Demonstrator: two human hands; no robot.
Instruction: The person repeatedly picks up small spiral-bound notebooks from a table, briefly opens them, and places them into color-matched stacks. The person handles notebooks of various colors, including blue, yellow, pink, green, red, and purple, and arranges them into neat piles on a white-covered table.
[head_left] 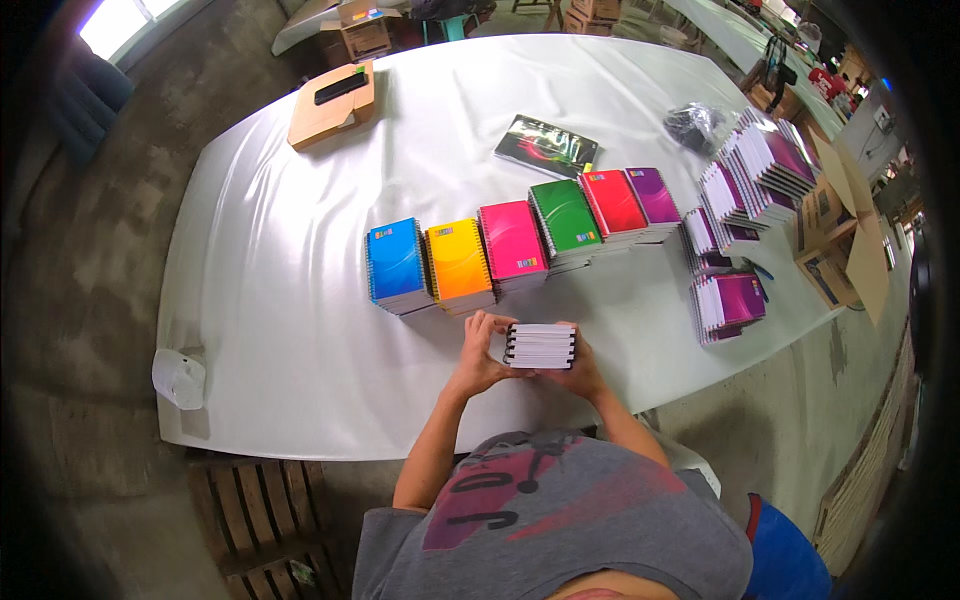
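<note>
Between my two hands, near the table's front edge, is a stack of spiral notebooks [540, 346], seen edge-on with white pages and dark coils. My left hand [483, 352] grips its left end, with thumb and fingers around the coil side. My right hand [582, 368] closes on the right end, its fingers partly hidden. Just beyond stand stacks of spiral notebooks in a row: blue [395, 258], yellow [458, 260], pink [513, 240], green [566, 216], red [614, 200] and purple [654, 195].
More purple notebooks [740, 297] stand in piles at the right, beside an open cardboard box [835, 235]. A dark, glossy packet [547, 146] and a clear plastic bag [698, 128] lie behind the row. A phone [340, 88] rests on flat cardboard [330, 118]. At far left sits a white roll [180, 379].
</note>
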